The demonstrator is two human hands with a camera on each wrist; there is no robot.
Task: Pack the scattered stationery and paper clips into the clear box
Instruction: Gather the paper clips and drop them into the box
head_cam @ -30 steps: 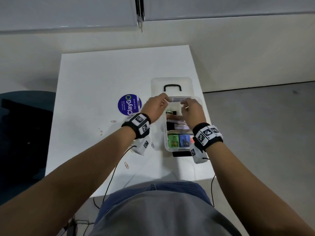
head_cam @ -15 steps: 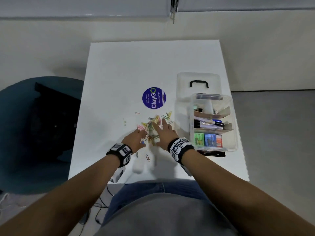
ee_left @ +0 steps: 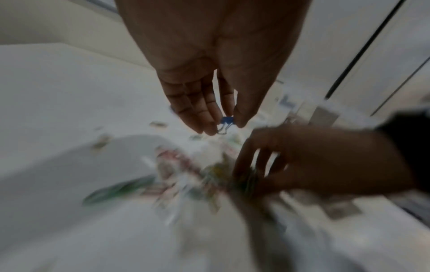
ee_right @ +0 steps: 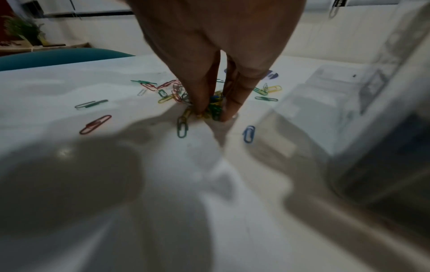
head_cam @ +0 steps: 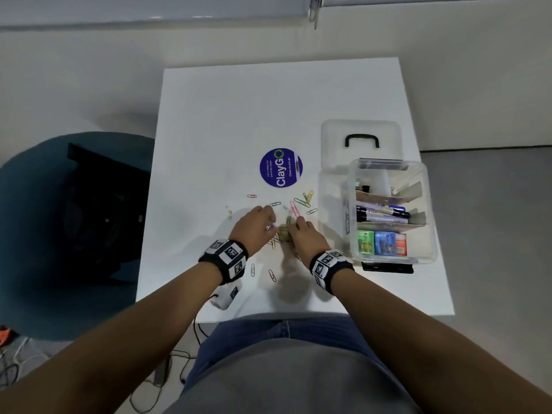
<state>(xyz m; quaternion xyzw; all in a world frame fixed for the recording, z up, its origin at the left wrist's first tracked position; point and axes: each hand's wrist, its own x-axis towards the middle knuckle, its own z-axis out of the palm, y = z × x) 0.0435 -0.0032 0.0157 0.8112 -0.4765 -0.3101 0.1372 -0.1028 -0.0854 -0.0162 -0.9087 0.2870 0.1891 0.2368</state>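
Observation:
Coloured paper clips [head_cam: 300, 202] lie scattered on the white table [head_cam: 268, 100], left of the clear box [head_cam: 430, 204]. The box holds markers, small coloured boxes and card dividers. My left hand [head_cam: 268, 226] pinches a small blue binder clip [ee_left: 227, 120] between thumb and fingers, just above the table. Beside it, my right hand [head_cam: 297, 227] pinches a bunch of paper clips [ee_right: 214, 107] against the tabletop with thumb and fingers [ee_right: 200, 103]. In the left wrist view my right hand [ee_left: 314, 162] shows blurred over the heap.
The box's clear lid [head_cam: 360, 130] with a black handle lies behind the box. A round blue ClayGo sticker [head_cam: 280, 167] is on the table. Single clips [head_cam: 271, 275] lie near my wrists. A teal chair [head_cam: 74, 234] stands to the left.
Both hands left the far end of the box and came down on the clips at its left. Since half a second ago they have drawn together and closed on clips.

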